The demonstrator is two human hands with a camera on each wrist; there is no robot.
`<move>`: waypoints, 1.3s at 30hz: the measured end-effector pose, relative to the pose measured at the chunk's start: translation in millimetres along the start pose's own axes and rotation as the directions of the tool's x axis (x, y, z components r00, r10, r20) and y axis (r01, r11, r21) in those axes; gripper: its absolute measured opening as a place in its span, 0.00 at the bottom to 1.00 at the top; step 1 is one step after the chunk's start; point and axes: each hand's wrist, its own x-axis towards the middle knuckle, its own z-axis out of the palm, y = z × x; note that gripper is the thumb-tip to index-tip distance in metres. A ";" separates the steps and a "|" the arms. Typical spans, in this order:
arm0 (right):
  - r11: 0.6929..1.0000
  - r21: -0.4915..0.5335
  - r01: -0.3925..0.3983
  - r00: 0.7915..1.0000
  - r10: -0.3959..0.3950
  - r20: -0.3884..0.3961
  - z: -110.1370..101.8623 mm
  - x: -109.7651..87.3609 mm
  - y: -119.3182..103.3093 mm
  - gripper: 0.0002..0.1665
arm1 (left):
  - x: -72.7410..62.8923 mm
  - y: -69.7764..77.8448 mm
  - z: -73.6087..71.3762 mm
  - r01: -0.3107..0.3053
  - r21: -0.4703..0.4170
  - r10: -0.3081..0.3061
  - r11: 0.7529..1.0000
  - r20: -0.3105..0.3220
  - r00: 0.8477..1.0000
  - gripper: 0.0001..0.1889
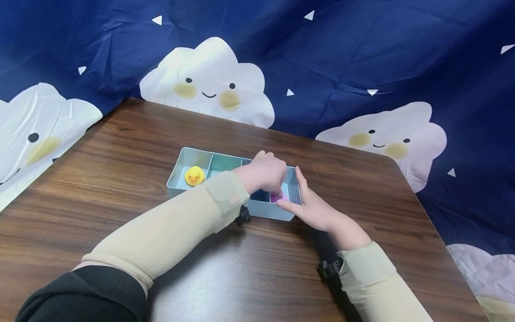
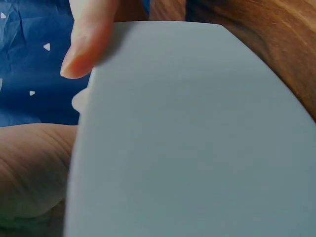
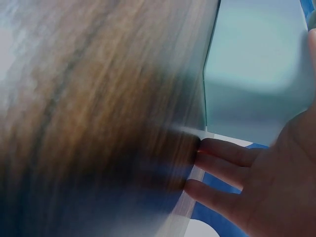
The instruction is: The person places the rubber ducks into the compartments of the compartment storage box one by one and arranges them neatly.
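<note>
A pale blue-grey divided box [image 1: 267, 210] lies on the table. My left hand [image 1: 267, 170] reaches down into its rightmost compartment, fingers curled and fingertips at a small pink thing [image 1: 275, 197]; the hand largely hides this thing, so its kind is unclear. My right hand [image 1: 315, 210] holds the box's right end, thumb on the front rim and fingers along the end wall. In the left wrist view the right thumb [image 2: 86, 52] lies over the rim. A yellow rubber duck [image 1: 195, 176] sits in the leftmost compartment.
The brown wooden table [image 1: 225, 277] extends around the box. Behind it hangs a dark blue cloth [image 1: 289, 53] with smiling white clouds. Dividers inside the box separate its compartments, one greenish [image 1: 227, 162] and one dark blue.
</note>
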 end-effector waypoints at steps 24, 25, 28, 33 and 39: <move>1.000 0.007 0.010 1.000 -0.010 0.000 1.3 -0.6 4.1 0.65 | 5.0 5.7 14.1 0.037 -0.031 -0.040 0.999 -0.128 0.991 0.16; 1.000 0.007 0.014 1.000 -0.014 -0.001 1.2 -0.4 3.9 0.65 | 4.7 4.5 13.4 0.027 -0.048 -0.033 0.998 -0.125 0.992 0.15; 1.000 0.005 0.022 1.000 -0.022 -0.001 0.6 -0.2 2.7 0.65 | 4.1 0.6 11.1 -0.003 -0.090 -0.006 0.996 -0.101 0.995 0.11; 1.000 0.001 0.010 1.000 -0.010 0.001 -0.9 -0.2 1.2 0.66 | 2.9 -2.3 10.0 -0.020 -0.091 0.014 0.996 -0.062 0.998 0.09; 1.000 0.007 0.006 1.000 -0.006 0.000 -1.0 -0.6 1.1 0.66 | 3.2 -2.1 11.8 0.000 -0.089 -0.007 0.996 -0.085 0.996 0.08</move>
